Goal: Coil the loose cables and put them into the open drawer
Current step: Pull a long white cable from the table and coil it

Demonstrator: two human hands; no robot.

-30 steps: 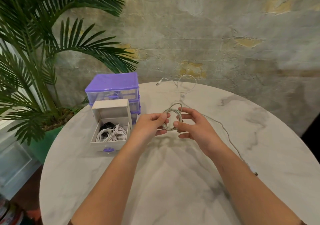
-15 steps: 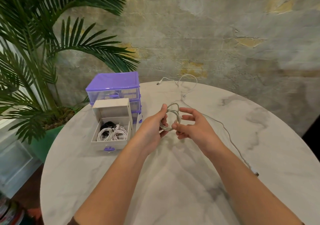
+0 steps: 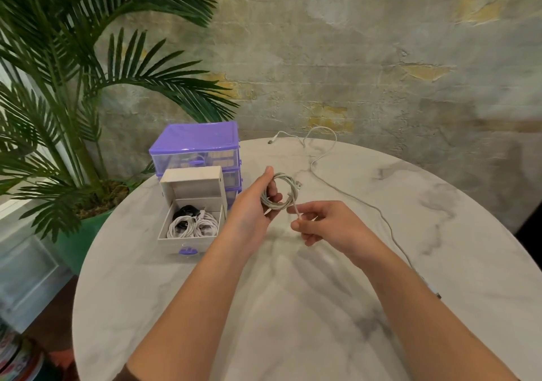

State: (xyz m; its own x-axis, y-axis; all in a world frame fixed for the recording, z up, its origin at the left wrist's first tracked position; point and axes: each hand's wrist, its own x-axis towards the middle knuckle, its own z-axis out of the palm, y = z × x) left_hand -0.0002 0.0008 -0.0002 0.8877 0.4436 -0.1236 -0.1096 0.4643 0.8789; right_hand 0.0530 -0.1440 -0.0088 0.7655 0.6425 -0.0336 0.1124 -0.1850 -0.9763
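head view | faces forward-down over table [image 3: 322, 307] (near) | single view

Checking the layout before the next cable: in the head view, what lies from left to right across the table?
Palm plant → open drawer of coiled cables → left hand gripping the coiled cable → right hand pinching its tail → loose cable on the table.
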